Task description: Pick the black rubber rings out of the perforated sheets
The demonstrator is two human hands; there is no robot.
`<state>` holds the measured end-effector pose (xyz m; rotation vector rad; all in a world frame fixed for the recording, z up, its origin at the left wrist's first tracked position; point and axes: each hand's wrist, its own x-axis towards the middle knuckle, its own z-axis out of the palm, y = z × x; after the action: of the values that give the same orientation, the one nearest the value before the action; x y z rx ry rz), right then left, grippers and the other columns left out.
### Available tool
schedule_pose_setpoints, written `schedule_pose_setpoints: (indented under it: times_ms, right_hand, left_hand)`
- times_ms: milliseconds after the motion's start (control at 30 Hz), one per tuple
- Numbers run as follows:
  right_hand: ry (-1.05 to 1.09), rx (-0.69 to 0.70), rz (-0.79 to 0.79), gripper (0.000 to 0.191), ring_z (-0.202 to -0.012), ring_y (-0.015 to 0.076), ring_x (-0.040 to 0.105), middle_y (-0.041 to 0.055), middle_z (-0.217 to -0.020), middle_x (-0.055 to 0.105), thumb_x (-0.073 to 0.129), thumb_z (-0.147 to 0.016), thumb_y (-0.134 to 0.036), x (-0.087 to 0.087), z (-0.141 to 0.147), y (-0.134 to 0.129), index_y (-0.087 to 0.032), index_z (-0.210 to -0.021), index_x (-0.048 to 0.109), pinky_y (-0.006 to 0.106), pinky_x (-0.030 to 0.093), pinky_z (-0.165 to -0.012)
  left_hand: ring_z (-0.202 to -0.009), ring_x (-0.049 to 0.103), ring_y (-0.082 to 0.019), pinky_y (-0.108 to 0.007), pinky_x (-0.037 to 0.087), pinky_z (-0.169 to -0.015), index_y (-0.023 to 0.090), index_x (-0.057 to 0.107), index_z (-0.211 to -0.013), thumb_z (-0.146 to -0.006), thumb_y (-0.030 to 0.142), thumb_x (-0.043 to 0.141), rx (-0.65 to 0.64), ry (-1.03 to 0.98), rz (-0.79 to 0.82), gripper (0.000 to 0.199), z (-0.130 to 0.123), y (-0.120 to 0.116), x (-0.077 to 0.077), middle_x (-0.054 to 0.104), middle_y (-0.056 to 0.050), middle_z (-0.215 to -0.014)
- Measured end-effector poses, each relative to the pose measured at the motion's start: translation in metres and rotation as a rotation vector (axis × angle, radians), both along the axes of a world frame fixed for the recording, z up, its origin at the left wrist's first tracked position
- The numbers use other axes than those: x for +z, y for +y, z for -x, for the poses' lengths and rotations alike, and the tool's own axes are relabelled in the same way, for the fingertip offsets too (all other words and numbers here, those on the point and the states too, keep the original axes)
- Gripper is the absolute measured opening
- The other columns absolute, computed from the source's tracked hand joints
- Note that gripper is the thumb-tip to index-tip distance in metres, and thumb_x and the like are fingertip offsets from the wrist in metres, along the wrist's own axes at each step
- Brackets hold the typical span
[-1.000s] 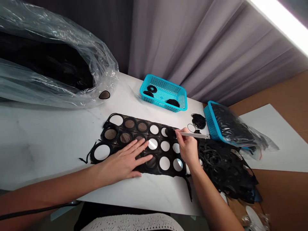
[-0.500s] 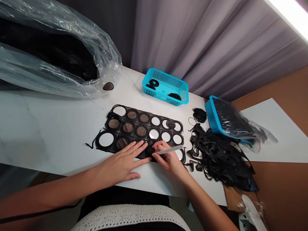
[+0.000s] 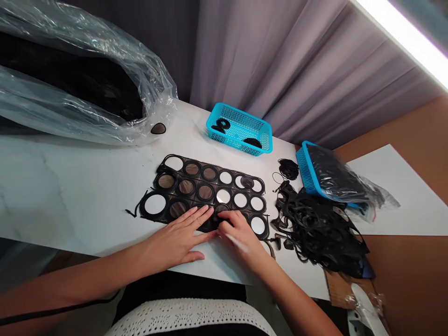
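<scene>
A dark, see-through sheet [image 3: 196, 179] with rows of black-rimmed circles lies on the white table. Some circles are holes showing white; others have brown-grey mesh across them. My left hand [image 3: 185, 233] rests flat on the sheet's near row, fingers stretched and thumb apart. Just right of its fingertips, my right hand [image 3: 236, 233] pinches a slim, pale-grey tool [image 3: 240, 243], blurred by motion. The tool's tip is hidden under my fingers, beside a black-rimmed circle [image 3: 221, 210]. A loose dark disc [image 3: 248, 182] overlaps a hole in the far row.
A blue basket [image 3: 241, 148] with black rings stands behind the sheet. To the right are a tangled black scrap pile [image 3: 325, 233], a coil of black cord [image 3: 289, 169] and another blue basket [image 3: 308, 172] under a plastic bag. Clear plastic [image 3: 154, 79] covers the back left.
The tool in my right hand has swung so its rear end points down and nearer me. My right hand has turned slightly; my left hand stays in place.
</scene>
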<state>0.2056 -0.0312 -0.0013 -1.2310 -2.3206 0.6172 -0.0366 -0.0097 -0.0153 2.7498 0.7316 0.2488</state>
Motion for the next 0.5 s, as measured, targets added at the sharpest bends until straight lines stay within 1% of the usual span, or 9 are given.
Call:
schedule_pose_setpoints:
  times_ms: [67, 100, 200, 267, 333, 367, 433, 467, 500]
  right_hand:
    - [-0.019, -0.021, -0.045, 0.012, -0.106, 0.0252, 0.055, 0.0123, -0.119, 0.063, 0.051, -0.094, -0.012, -0.002, 0.004, 0.001, -0.021, -0.091, 0.058, 0.038, 0.049, -0.09]
    - [0.01, -0.087, -0.043, 0.012, -0.102, 0.0243, 0.057, 0.0113, -0.113, 0.064, 0.049, -0.095, -0.014, -0.003, 0.004, 0.005, -0.021, -0.092, 0.058, 0.037, 0.049, -0.088]
    - [0.192, -0.445, 0.044, 0.019, -0.077, 0.0191, 0.058, 0.0039, -0.084, 0.064, 0.044, -0.1, -0.028, 0.0, -0.011, 0.023, -0.022, -0.088, 0.057, 0.03, 0.047, -0.071]
    - [0.292, -0.67, 0.08, 0.028, -0.065, 0.0165, 0.052, -0.0006, -0.07, 0.057, 0.045, -0.099, -0.04, 0.007, -0.037, 0.031, -0.022, -0.079, 0.053, 0.027, 0.042, -0.062]
    - [0.312, -0.84, 0.033, 0.034, -0.061, 0.0157, 0.049, -0.0025, -0.064, 0.052, 0.047, -0.096, -0.047, 0.015, -0.075, 0.028, -0.023, -0.072, 0.049, 0.027, 0.039, -0.059]
    - [0.279, -0.916, 0.006, 0.036, -0.06, 0.0159, 0.048, -0.0027, -0.063, 0.051, 0.047, -0.095, -0.05, 0.018, -0.095, 0.023, -0.023, -0.072, 0.048, 0.027, 0.038, -0.059]
    - [0.12, -1.041, -0.009, 0.038, -0.058, 0.0181, 0.049, -0.0013, -0.061, 0.052, 0.046, -0.092, -0.054, 0.022, -0.133, 0.009, -0.023, -0.069, 0.05, 0.03, 0.039, -0.059]
    - [0.02, -1.092, -0.04, 0.039, -0.06, 0.0205, 0.052, 0.0014, -0.063, 0.057, 0.047, -0.09, -0.056, 0.023, -0.149, 0.002, -0.023, -0.07, 0.052, 0.032, 0.04, -0.061]
    - [-0.059, -1.116, -0.112, 0.041, -0.067, 0.0239, 0.056, 0.0061, -0.071, 0.062, 0.045, -0.089, -0.058, 0.023, -0.161, -0.004, -0.023, -0.07, 0.054, 0.035, 0.042, -0.065]
  left_hand:
    - [-0.151, 0.023, -0.034, -0.048, 0.022, -0.122, 0.033, 0.037, -0.153, -0.092, 0.049, 0.066, 0.004, -0.001, 0.007, 0.069, 0.0, 0.001, 0.0, 0.009, -0.012, -0.167]
    - [-0.151, 0.023, -0.035, -0.049, 0.022, -0.122, 0.034, 0.038, -0.152, -0.093, 0.048, 0.065, 0.004, -0.006, 0.01, 0.067, 0.0, 0.001, 0.0, 0.008, -0.011, -0.167]
    - [-0.151, 0.023, -0.036, -0.05, 0.025, -0.12, 0.037, 0.039, -0.151, -0.094, 0.046, 0.064, -0.011, -0.024, 0.005, 0.063, 0.003, 0.001, 0.0, 0.008, -0.009, -0.168]
    - [-0.149, 0.027, -0.037, -0.051, 0.028, -0.118, 0.036, 0.038, -0.152, -0.094, 0.047, 0.064, -0.032, -0.031, -0.012, 0.064, 0.006, 0.002, 0.002, 0.013, -0.011, -0.167]
    - [-0.147, 0.033, -0.038, -0.051, 0.033, -0.114, 0.035, 0.039, -0.152, -0.093, 0.049, 0.065, -0.04, -0.038, -0.033, 0.066, 0.009, 0.005, 0.007, 0.021, -0.013, -0.165]
    - [-0.145, 0.036, -0.038, -0.051, 0.036, -0.112, 0.035, 0.042, -0.15, -0.092, 0.051, 0.065, -0.037, -0.05, -0.041, 0.064, 0.008, 0.008, 0.01, 0.027, -0.013, -0.163]
    - [-0.138, 0.045, -0.036, -0.049, 0.041, -0.107, 0.033, 0.05, -0.144, -0.093, 0.05, 0.064, -0.026, -0.076, -0.037, 0.056, 0.001, 0.021, 0.02, 0.042, -0.012, -0.155]
    - [-0.132, 0.05, -0.034, -0.048, 0.043, -0.104, 0.031, 0.055, -0.139, -0.094, 0.047, 0.064, -0.024, -0.082, -0.031, 0.049, -0.006, 0.03, 0.026, 0.049, -0.011, -0.149]
    - [-0.125, 0.054, -0.031, -0.045, 0.046, -0.101, 0.029, 0.059, -0.134, -0.095, 0.042, 0.064, -0.023, -0.071, -0.018, 0.041, -0.017, 0.042, 0.032, 0.055, -0.01, -0.141]
